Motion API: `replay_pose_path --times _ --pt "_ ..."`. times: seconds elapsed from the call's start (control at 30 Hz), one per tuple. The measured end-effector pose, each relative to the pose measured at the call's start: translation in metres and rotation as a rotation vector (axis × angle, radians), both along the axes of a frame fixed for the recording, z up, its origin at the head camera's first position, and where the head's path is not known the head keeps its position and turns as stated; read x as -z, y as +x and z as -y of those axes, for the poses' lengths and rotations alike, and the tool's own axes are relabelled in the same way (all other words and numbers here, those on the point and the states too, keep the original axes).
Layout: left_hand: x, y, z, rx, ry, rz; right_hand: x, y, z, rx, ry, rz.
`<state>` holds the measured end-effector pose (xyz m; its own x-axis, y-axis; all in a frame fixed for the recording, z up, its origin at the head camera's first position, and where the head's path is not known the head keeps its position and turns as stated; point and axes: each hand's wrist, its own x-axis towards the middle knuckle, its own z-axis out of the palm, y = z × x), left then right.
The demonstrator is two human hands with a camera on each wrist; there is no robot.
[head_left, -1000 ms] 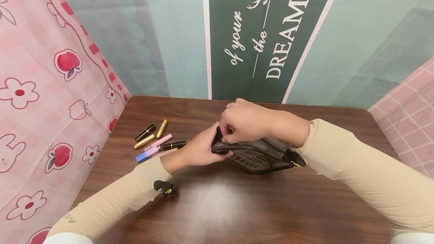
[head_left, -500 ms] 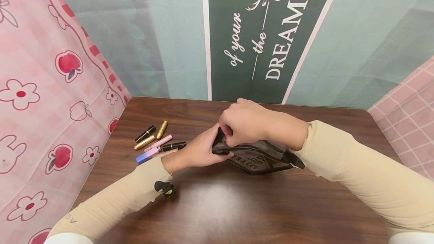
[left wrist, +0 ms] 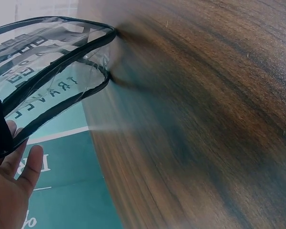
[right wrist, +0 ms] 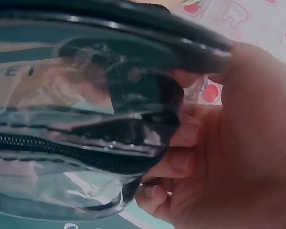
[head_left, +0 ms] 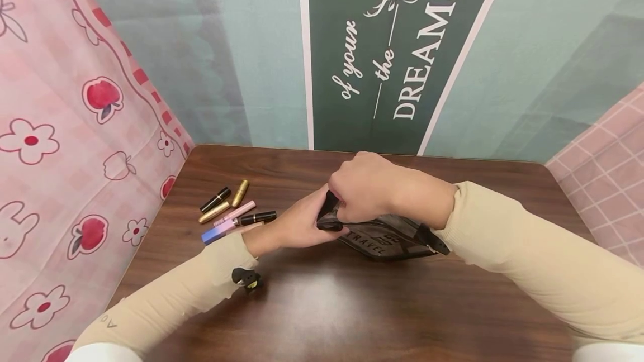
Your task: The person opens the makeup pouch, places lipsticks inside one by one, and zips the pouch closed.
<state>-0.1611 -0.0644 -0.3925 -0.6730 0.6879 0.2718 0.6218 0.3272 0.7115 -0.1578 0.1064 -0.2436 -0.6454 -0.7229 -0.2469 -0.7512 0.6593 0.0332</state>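
Note:
A clear travel pouch (head_left: 374, 243) with black piping and dark "TRAVEL" lettering lies across the middle of the table. My left hand (head_left: 302, 219) grips its left end, thumb and fingers around the black-trimmed corner; in the left wrist view, fingertips of that hand (left wrist: 12, 183) show just below the trim. Over the same end, my right hand (head_left: 369, 186) curls its fingers at the pouch's top edge. The right wrist view shows the right hand (right wrist: 248, 133) against the pouch end, beside the black zipper (right wrist: 26, 139). What its fingertips pinch is hidden.
At the table's left lie several cosmetic tubes: a black one (head_left: 215, 199), a gold one (head_left: 240, 193), a pink one (head_left: 242, 212) and a blue-purple one (head_left: 217, 232). A pink patterned curtain (head_left: 60, 183) borders the left, and a green printed cloth (head_left: 367, 99) hangs behind.
My right hand has shifted slightly downward along the pouch's top edge, and the pouch's right end has dipped a little. My left hand keeps its grip with only a slight shift.

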Motion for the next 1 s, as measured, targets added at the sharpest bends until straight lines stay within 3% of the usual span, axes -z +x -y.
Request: replay_pose_path --times 0.17,0.53,1.0 --pt "0.001 0.000 0.001 -0.001 0.004 -0.003 0.004 0.001 0.000 -0.009 -0.032 -0.041" --pt "0.010 0.002 0.004 -0.021 0.025 -0.044 0.009 -0.006 -0.004 -0.018 -0.175 -0.006" --pt "0.018 0.005 0.004 -0.055 0.029 -0.041 0.009 -0.006 -0.004 0.041 -0.166 0.030"
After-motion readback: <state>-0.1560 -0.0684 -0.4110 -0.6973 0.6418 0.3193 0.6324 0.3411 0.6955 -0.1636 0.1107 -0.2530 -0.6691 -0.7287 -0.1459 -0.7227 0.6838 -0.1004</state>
